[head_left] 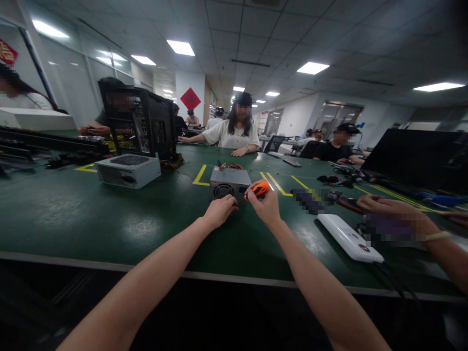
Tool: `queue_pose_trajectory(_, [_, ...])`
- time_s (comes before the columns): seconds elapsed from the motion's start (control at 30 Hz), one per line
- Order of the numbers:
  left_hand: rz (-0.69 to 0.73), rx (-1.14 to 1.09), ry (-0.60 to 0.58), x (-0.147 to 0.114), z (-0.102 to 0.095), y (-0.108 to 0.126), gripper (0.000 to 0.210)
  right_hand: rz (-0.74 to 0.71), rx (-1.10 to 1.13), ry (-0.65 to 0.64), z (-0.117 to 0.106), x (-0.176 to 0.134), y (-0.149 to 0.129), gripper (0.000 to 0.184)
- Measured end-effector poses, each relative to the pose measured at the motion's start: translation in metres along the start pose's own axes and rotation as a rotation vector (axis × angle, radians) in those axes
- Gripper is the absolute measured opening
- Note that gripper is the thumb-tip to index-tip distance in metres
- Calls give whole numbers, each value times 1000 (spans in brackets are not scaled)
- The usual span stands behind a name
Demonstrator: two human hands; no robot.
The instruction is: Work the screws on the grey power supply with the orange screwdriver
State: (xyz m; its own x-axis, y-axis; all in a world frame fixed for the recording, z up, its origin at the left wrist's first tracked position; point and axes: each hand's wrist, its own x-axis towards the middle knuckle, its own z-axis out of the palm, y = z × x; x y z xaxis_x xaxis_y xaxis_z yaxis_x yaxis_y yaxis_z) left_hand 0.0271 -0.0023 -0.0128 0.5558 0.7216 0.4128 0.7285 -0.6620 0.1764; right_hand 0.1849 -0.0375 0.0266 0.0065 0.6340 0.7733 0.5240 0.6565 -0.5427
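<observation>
A grey computer power supply (pixel 230 176) with a round fan grille facing me lies on the green table. My right hand (pixel 266 208) is closed around the orange handle of a screwdriver (pixel 260 189), just right of the power supply's front face. The thin shaft points down and left toward my other hand. My left hand (pixel 220 211) is at the lower front of the power supply, fingers curled together close to the screwdriver's tip. Whatever is between those fingers is too small to make out. Coloured cables (pixel 234 165) stick out behind the power supply.
Another power supply (pixel 128 170) lies left, before an open black computer case (pixel 142 122). At right are a white handheld device (pixel 349 237), a co-worker's hand (pixel 398 214) and a black monitor (pixel 420 161). A person (pixel 236 124) leans on the far table side. Yellow tape (pixel 200 174) marks the tabletop.
</observation>
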Motion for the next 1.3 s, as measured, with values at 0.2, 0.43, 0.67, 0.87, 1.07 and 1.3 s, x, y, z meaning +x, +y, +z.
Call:
queue_pose_trajectory(0.2, [-2, 119, -43, 2, 2, 2, 17, -74, -59, -82, 1, -2, -7, 8])
queue_pose_trajectory(0.43, [-18, 177, -91, 2, 0, 5, 22, -173, -96, -210, 7, -8, -15, 3])
queue_pose_trajectory(0.67, [-42, 145, -67, 2, 3, 0, 26, -219, -115, -288, 12, -12, -20, 4])
queue_pose_trajectory(0.87, [-71, 148, -64, 2, 4, 0, 28, -207, -95, -274, 12, -12, -17, 4])
queue_pose_trajectory(1.07, [-58, 144, -64, 2, 3, 2, 25, -211, -93, -277, 13, -12, -16, 4])
queue_pose_trajectory(1.3, [-67, 143, -23, 0, -1, 4, 24, -197, -108, -233, 14, -11, -15, 3])
